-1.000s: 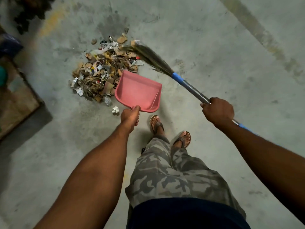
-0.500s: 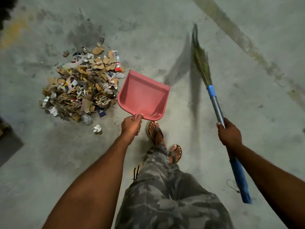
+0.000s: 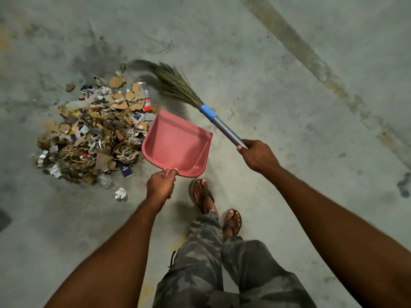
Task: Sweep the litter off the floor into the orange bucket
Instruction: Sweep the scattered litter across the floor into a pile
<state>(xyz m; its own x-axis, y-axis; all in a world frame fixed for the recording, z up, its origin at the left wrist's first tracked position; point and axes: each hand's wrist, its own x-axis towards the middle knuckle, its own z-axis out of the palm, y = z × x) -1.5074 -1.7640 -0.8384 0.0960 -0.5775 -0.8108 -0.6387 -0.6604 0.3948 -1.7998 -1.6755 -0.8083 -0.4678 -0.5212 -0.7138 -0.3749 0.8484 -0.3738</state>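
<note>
A heap of litter, cardboard scraps, foil and paper, lies on the concrete floor at left. My left hand grips the handle of a pink dustpan, whose open mouth sits against the heap's right edge. My right hand holds the grey handle of a grass broom. The broom's bristles lie on the floor just behind the heap's far right side. The orange bucket is out of view.
One crumpled white paper ball lies apart from the heap, near my left hand. My feet in sandals stand just behind the dustpan. A worn painted stripe crosses the floor at the upper right.
The broom has swung from pointing straight ahead at right back to the left, its bristles now down behind the heap. The dustpan stays at the heap's right edge.
</note>
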